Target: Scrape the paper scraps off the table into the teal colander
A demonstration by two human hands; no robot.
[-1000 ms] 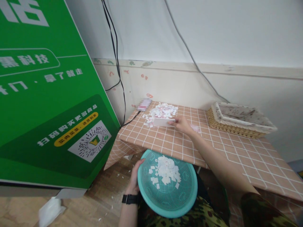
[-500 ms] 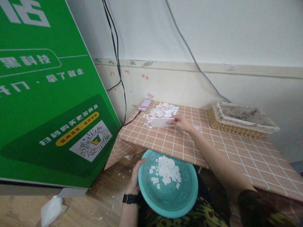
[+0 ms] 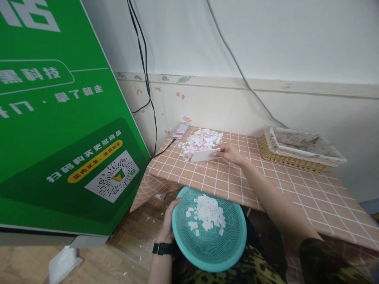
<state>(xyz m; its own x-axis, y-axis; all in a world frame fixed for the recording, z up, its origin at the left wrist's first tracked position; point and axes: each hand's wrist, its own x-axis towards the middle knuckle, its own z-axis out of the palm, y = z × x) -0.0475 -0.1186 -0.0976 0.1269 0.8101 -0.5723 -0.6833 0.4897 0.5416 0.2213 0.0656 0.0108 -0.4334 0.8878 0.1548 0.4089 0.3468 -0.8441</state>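
Note:
My left hand (image 3: pixel 168 224), with a black watch on the wrist, grips the rim of a teal mesh basin (image 3: pixel 233 248) held below the table edge. A heap of small white paper pieces (image 3: pixel 207 213) lies in the basin. My right hand (image 3: pixel 231 153) reaches across the table and pinches a white flat card (image 3: pixel 203 155), its edge resting against a pile of white and pink paper pieces (image 3: pixel 201 139) on the checked tablecloth (image 3: pixel 266 185).
A large green signboard (image 3: pixel 59 118) stands at the left. Black cables (image 3: pixel 145 79) run down the wall to a small device (image 3: pixel 180 130) at the table's far corner. A wicker tray (image 3: pixel 299 152) sits at the far right. Paper scraps and a white bag (image 3: pixel 63 263) lie on the wooden floor.
My right hand has tilted the card slightly, its left end dropping toward me. The basin and left hand have stayed in place.

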